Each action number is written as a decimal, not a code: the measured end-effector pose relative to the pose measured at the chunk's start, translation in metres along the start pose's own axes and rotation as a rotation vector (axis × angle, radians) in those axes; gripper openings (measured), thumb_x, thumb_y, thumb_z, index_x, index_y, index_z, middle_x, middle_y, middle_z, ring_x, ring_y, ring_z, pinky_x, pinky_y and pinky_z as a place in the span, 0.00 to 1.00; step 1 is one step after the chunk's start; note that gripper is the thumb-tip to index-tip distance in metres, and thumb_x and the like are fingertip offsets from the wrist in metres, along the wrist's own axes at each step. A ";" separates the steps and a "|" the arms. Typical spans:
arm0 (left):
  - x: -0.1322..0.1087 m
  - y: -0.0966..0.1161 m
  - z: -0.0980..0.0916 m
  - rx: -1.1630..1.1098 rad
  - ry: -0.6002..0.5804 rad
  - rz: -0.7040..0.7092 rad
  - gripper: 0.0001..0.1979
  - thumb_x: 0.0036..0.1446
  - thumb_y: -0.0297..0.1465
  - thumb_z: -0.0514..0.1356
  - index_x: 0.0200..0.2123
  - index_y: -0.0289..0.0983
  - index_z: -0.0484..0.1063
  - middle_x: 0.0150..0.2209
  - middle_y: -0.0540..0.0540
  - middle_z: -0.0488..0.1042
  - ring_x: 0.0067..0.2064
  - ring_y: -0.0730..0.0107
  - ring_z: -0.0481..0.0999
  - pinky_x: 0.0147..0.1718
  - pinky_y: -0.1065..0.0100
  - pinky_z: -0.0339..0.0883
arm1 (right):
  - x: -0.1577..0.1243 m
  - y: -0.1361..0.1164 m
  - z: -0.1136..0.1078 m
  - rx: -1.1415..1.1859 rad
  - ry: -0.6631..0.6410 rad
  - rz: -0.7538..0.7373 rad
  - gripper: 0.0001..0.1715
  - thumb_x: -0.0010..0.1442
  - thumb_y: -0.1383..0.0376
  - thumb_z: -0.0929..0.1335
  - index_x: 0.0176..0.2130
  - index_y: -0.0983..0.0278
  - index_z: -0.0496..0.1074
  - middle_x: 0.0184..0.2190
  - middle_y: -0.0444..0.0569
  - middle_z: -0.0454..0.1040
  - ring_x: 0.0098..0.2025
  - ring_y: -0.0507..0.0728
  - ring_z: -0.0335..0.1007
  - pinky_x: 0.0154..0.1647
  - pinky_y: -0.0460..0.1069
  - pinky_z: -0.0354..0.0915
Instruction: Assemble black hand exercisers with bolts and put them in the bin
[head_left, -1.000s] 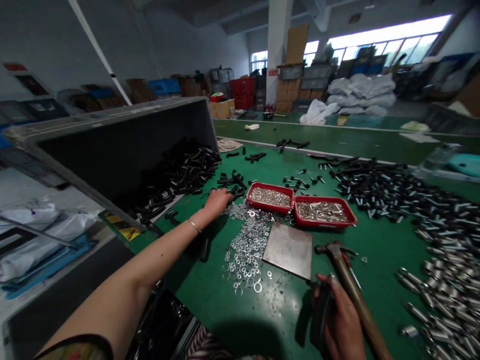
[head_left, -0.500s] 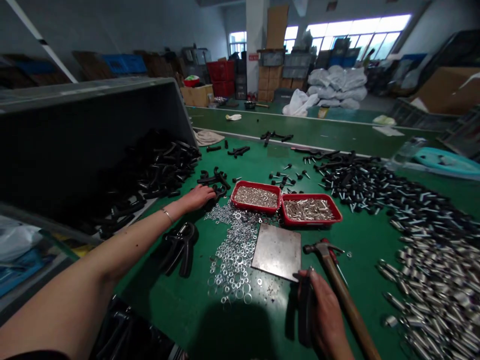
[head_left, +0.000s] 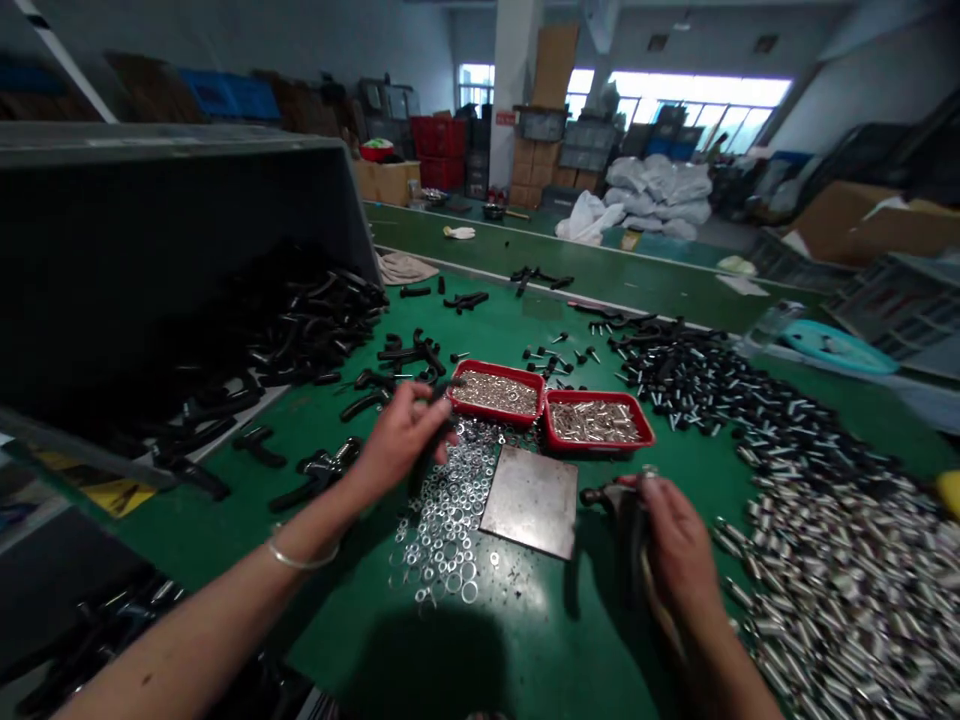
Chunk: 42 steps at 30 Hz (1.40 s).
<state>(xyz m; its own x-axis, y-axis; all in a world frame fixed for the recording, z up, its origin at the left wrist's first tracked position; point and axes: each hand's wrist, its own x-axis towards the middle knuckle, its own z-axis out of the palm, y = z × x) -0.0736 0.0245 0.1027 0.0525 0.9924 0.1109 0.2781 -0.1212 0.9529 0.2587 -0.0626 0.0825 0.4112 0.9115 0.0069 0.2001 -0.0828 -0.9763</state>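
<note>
My left hand is closed around a dark plastic piece, blurred and partly hidden by the fingers, over the left edge of the scattered metal rings. In my right hand is an upright black handle, with a small metal bit at its top by the thumb. Behind that hand lies a hammer, its wooden shaft mostly covered. A square metal plate rests between my hands. Beyond it stand two red trays, one with tiny metal parts, the other with small pins.
A grey bin of black plastic parts lies on its side at left. Black-headed screws and silver cylinders are heaped at right. Black clamp-like pieces lie near my left forearm.
My left hand has come back toward me from the black parts, now with a dark piece in it. My right hand has risen and moved right, over the hammer, still with the handle.
</note>
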 end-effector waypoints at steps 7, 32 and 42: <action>-0.060 -0.025 0.123 -0.212 -0.313 -0.206 0.18 0.64 0.47 0.51 0.41 0.38 0.63 0.22 0.53 0.71 0.23 0.71 0.73 0.24 0.71 0.65 | -0.020 0.023 0.046 -0.326 -0.332 -0.222 0.18 0.66 0.51 0.62 0.33 0.60 0.69 0.25 0.45 0.72 0.30 0.58 0.68 0.30 0.48 0.58; -0.067 -0.020 0.130 0.070 -0.437 -0.073 0.18 0.69 0.45 0.43 0.46 0.38 0.62 0.23 0.53 0.67 0.25 0.69 0.71 0.28 0.68 0.63 | -0.027 0.031 0.053 -0.429 -0.322 -0.356 0.14 0.67 0.55 0.60 0.34 0.60 0.64 0.24 0.44 0.70 0.25 0.55 0.67 0.27 0.46 0.56; -0.063 -0.027 0.115 0.514 -0.473 0.125 0.20 0.69 0.40 0.42 0.55 0.33 0.58 0.45 0.35 0.76 0.45 0.53 0.77 0.44 0.56 0.68 | -0.028 0.024 0.052 -0.273 -0.491 -0.211 0.16 0.68 0.54 0.61 0.33 0.61 0.64 0.26 0.42 0.68 0.27 0.53 0.64 0.29 0.46 0.59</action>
<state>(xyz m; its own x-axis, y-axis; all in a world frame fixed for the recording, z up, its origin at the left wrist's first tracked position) 0.0257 -0.0372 0.0370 0.4922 0.8698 -0.0346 0.6540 -0.3433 0.6741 0.2053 -0.0690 0.0480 -0.1084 0.9936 0.0307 0.4804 0.0794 -0.8735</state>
